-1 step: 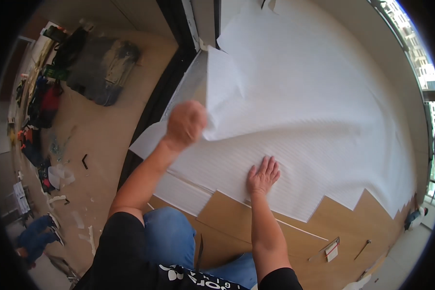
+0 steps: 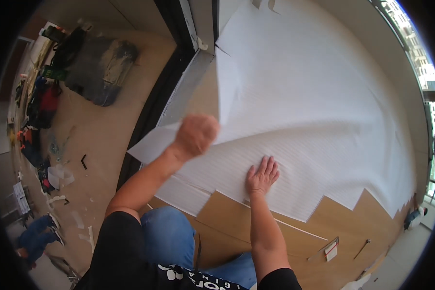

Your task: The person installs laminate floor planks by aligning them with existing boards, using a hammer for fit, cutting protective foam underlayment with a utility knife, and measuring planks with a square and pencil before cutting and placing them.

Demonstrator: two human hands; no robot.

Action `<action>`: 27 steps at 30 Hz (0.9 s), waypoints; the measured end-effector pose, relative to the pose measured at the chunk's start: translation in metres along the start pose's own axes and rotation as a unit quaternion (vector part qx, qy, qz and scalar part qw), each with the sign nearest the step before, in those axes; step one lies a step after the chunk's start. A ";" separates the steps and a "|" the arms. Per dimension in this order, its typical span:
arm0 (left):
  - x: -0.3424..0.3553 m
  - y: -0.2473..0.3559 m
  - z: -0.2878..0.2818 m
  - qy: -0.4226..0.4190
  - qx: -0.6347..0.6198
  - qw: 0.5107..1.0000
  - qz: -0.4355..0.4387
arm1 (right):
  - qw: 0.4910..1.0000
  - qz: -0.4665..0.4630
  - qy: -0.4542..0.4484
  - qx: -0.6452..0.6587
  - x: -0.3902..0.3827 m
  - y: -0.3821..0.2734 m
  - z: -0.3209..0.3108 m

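Observation:
A large white foam underlay sheet [image 2: 299, 96] with fine ribbing covers most of the floor in front of me. My left hand [image 2: 198, 134] is closed in a fist at the sheet's left edge, gripping it and lifting part of it. Beneath that lifted edge a grey and tan strip of floor shows beside the dark door track. My right hand [image 2: 262, 176] lies palm down on the ribbed sheet, fingers stretched and slightly apart. Wood-look floor planks [image 2: 227, 212] meet the sheet in a stepped line just before my knees.
The black door frame track [image 2: 147, 108] runs along the left. On the planks at right lie a pencil-like rod [image 2: 362, 249] and a small white and red block [image 2: 331, 251]. Bags and tools [image 2: 46, 96] crowd the far left; another person [image 2: 414, 216] is at far right.
My left hand has moved right and slightly down, drawing the sheet's edge with it and baring more floor by the track. My right hand stays nearly in place.

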State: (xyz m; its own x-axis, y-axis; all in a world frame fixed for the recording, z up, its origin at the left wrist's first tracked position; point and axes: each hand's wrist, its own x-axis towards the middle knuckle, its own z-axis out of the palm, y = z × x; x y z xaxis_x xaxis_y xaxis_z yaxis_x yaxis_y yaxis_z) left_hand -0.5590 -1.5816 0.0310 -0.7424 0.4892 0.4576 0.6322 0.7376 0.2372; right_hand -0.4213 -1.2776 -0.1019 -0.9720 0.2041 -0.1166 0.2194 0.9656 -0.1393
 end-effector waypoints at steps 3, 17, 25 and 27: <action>-0.003 0.096 0.027 -0.026 0.042 0.988 0.145 | 1.000 -0.001 0.004 0.014 0.000 0.007 0.002; 0.057 -0.078 0.118 -0.195 0.079 0.939 -0.271 | 1.000 0.009 0.013 0.004 0.008 0.007 0.001; 0.108 -0.103 0.137 -0.295 0.125 0.929 -0.185 | 0.999 -0.008 0.028 0.020 0.007 0.002 -0.001; 0.109 -0.124 0.142 -0.269 0.152 0.924 -0.226 | 0.999 -0.009 0.029 0.027 0.008 0.000 -0.001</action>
State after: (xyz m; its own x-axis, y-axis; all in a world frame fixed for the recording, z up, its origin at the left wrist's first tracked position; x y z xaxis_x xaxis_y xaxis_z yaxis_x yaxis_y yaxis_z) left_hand -0.7503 -1.5535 -0.0701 -0.9695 0.2004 -0.1409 0.2008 0.9796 0.0114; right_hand -0.4291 -1.2755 -0.1017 -0.9786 0.1978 -0.0562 0.2050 0.9593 -0.1939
